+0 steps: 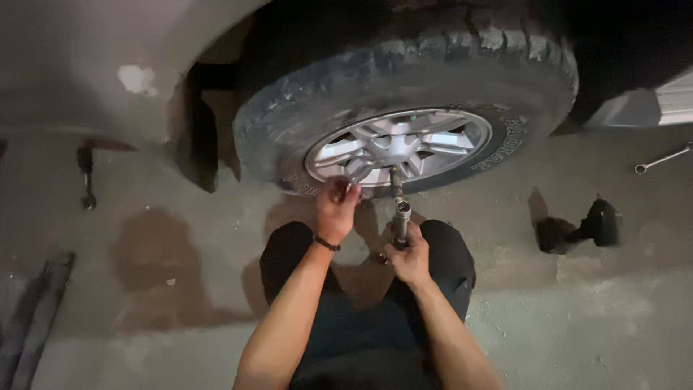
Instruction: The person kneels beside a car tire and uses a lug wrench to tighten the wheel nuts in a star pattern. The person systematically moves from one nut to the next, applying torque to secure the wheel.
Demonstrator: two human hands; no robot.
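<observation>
A car wheel [404, 141] with a silver alloy rim and a knobbly black tyre [433, 65] fills the upper middle of the view. My right hand [408, 256] grips a metal socket wrench [399, 206] whose far end reaches the rim near its hub. My left hand [336, 206] is up at the rim's lower edge, fingers pinched together on something small that I cannot make out. A dark band circles my left wrist. My knees in dark trousers [361, 318] are on the concrete below the wheel.
A black power tool [588, 227] lies on the concrete to the right. A long spanner [660, 159] lies at the far right. A jack handle or tool [86, 180] lies at the left under the car body [86, 65]. Dark bars [32, 318] sit at the lower left.
</observation>
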